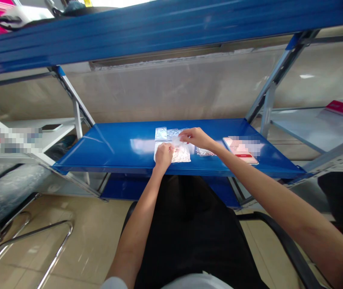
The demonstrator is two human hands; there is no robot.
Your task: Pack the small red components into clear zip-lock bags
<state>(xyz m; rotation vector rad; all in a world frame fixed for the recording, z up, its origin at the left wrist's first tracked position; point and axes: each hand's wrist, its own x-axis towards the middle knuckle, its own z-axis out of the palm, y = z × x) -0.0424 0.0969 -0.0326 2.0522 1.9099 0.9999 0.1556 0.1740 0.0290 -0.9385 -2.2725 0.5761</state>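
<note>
On the blue steel shelf [99, 148], the right hand [197, 138] pinches the upper edge of a clear plastic bag [171, 134] between its fingers [183, 137], while the left hand [163, 156] lies on the bag's lower part, fingers bent against it (whether they actually grip, I cannot tell). Pinkish contents [181, 154] show through at the right hand's seven o'clock. A smaller plastic bag [204, 151] lies at its four o'clock, and a pink card [240, 150] sits further out, near three o'clock.
</note>
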